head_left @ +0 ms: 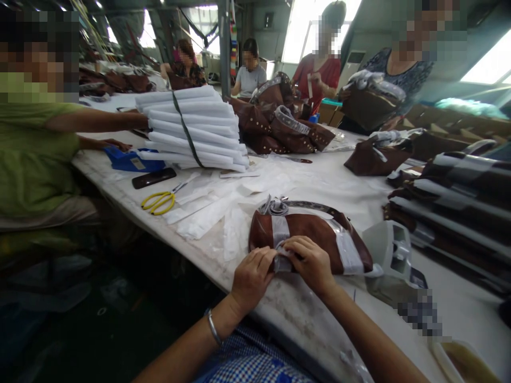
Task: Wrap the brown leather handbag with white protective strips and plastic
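A brown leather bag (311,229) lies flat on the white table (343,181) in front of me, its strap and body wrapped in white paper strips (280,230). My left hand (252,277) and my right hand (310,261) meet at the bag's near edge. Both have their fingers curled and pinched on the lower end of a paper strip. A metal bangle sits on my left wrist.
Yellow scissors (158,201), a black phone (154,177) and loose paper strips lie to the left. A strapped stack of white sheets (195,127) and a heap of brown bags (279,122) stand behind. A grey tape dispenser (393,254) sits at right. Several people work around the table.
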{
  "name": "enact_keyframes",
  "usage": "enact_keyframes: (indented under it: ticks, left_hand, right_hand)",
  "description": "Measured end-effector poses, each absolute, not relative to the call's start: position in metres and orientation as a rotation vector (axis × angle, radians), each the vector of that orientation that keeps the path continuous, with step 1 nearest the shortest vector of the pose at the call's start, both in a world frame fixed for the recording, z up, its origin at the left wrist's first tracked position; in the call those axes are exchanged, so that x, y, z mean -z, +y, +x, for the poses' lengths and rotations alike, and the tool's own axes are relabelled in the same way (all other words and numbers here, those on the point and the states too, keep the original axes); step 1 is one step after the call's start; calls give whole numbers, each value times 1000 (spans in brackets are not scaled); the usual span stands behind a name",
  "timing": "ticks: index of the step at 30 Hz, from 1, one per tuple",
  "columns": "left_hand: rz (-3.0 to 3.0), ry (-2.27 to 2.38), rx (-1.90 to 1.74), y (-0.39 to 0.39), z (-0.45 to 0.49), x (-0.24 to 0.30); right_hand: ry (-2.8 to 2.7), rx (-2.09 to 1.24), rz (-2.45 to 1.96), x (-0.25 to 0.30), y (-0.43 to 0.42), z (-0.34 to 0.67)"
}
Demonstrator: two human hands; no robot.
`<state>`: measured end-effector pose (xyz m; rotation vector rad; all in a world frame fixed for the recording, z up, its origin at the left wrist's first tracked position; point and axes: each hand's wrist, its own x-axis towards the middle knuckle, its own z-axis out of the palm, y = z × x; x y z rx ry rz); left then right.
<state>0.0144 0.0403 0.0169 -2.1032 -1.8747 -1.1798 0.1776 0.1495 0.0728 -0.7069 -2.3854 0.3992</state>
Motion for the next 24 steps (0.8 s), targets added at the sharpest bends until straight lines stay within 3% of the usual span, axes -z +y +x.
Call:
enact_keyframes:
  ticks: [13, 24]
  left_hand:
    - [-2239, -1583, 979, 32, 11, -22]
    - [-2266, -1771, 721, 28, 28, -30]
  right_hand:
    - [-2292, -241, -956, -76, 158, 169]
    - [-2273, -137, -1017, -71, 155, 166]
